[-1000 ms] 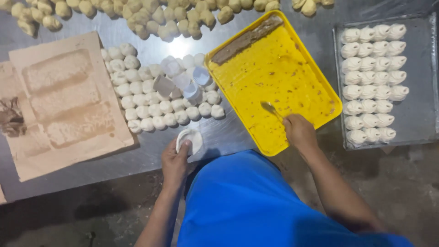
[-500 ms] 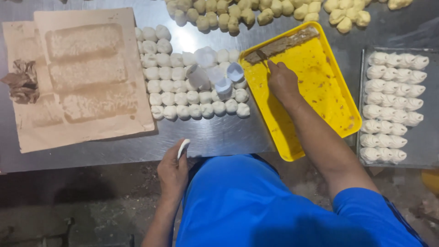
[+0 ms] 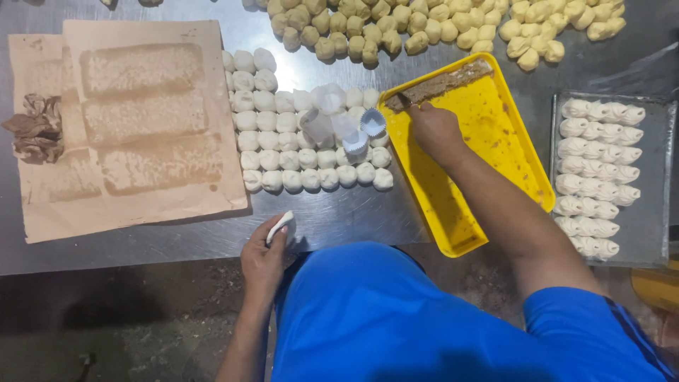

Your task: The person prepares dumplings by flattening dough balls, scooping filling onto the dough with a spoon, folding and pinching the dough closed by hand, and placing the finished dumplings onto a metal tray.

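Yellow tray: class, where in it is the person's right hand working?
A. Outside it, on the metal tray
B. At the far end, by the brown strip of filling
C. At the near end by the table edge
B: the right hand reaches the brown filling at the yellow tray's far end.

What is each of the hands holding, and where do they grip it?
The left hand cups a flat white dough piece at its lower part. The right hand grips a small tool by its handle end over the yellow tray.

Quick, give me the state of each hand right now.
Left hand: closed on a white dough piece at the table edge.
Right hand: closed on a small tool, scraping in the yellow tray.
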